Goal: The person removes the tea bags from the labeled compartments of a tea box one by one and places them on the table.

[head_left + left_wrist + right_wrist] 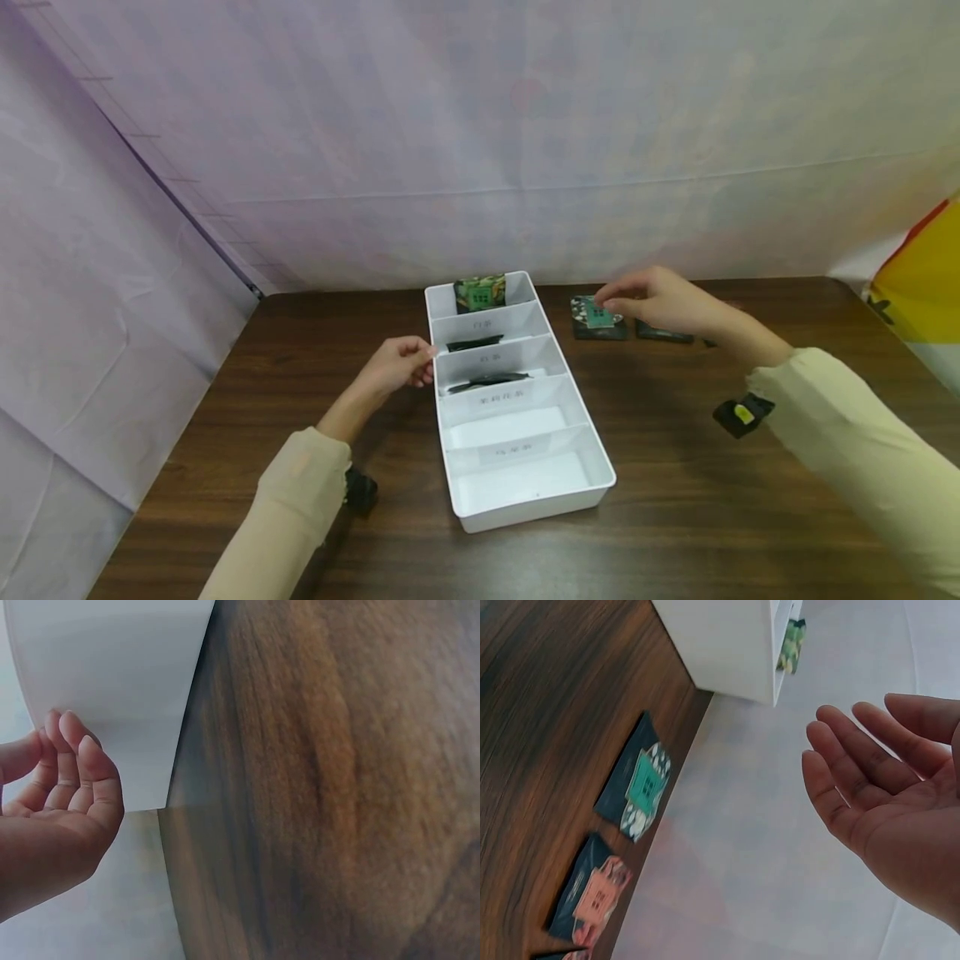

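Observation:
A long white divided tray (534, 510) stands on the table, with tea sachets in several of its far compartments. At its left rim is my left hand (393, 367), thumb and fingertips pinching the edge; the left wrist view shows these fingers (97, 776) curled beside the tray's side wall. My right hand (660, 302) hovers above the table to the right of the tray, its fingers (855, 761) loosely bent and holding nothing. Below its fingertips lies a dark tea sachet with a teal label (641, 780). A sachet with a salmon label (592, 892) lies beside that one.
A third dark sachet (559, 955) is partly cut off in the right wrist view. A green-labelled sachet (480, 294) leans in the tray's far compartment. The dark wooden table (675, 500) meets a pale curtain (375, 167) at the back. Yellow cloth (918, 292) hangs at the right.

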### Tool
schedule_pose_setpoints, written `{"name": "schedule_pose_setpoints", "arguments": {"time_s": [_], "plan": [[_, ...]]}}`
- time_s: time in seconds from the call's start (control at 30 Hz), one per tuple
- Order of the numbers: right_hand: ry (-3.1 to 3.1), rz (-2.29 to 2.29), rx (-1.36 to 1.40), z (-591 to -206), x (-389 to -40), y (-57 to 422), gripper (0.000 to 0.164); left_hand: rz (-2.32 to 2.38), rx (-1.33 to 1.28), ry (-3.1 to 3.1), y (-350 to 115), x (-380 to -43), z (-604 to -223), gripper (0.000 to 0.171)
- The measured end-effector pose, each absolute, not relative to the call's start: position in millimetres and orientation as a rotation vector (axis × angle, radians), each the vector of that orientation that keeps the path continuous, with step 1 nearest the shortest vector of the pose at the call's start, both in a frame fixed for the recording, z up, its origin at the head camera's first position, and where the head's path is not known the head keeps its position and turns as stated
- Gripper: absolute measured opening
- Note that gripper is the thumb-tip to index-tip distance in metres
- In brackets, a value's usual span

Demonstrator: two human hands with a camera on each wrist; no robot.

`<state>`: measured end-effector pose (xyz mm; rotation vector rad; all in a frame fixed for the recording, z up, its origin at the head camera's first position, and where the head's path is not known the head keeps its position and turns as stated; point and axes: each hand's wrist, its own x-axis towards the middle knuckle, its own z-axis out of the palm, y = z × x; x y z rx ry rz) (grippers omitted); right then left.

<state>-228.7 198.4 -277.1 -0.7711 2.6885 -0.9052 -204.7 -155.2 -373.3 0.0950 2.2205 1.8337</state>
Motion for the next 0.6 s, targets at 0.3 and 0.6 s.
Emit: {"name": "schedule_pose_setpoints", "arguments": {"time_s": [0.3, 0.6], "plan": [[2.639, -0.889, -0.971, -283, -225, 173, 0.018, 1.831, 0.058, 2.211, -155, -204, -371, 0.016], [2.498, -0.869, -1.114, -294, -216, 152, 0.018, 1.838, 0.039, 2.202, -154, -204, -369, 0.016]]}}
